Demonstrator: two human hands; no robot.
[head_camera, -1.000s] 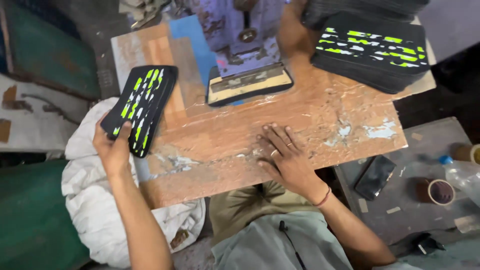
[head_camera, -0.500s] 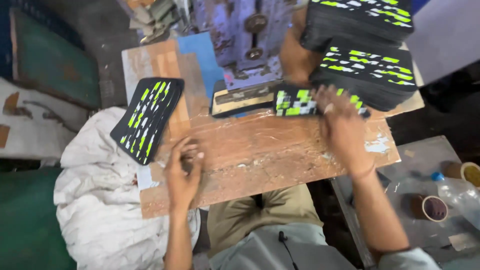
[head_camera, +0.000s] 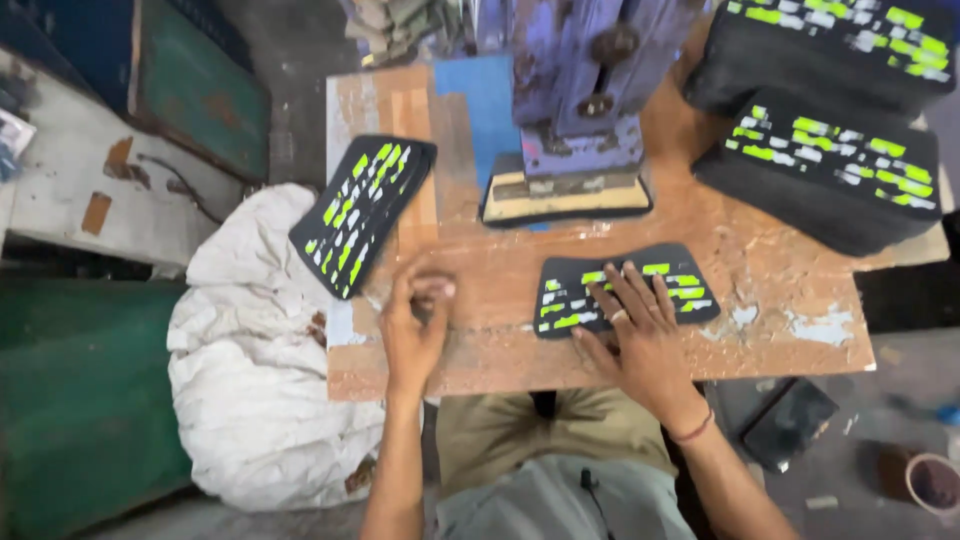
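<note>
Fingers of the right hand (head_camera: 640, 330) lie spread flat on a black patterned sheet (head_camera: 625, 290) just before the press (head_camera: 575, 110). Left hand (head_camera: 412, 325) rests loosely curled on the table (head_camera: 780, 320), left of that press, holding nothing.

Soft daylight, slight motion blur, dim edges

My right hand (head_camera: 640, 335) lies on a black patterned rubber sheet (head_camera: 625, 290) on the worn wooden worktop (head_camera: 780, 290), before the blue metal press (head_camera: 585, 90); my left hand (head_camera: 412, 325) rests beside it.
</note>
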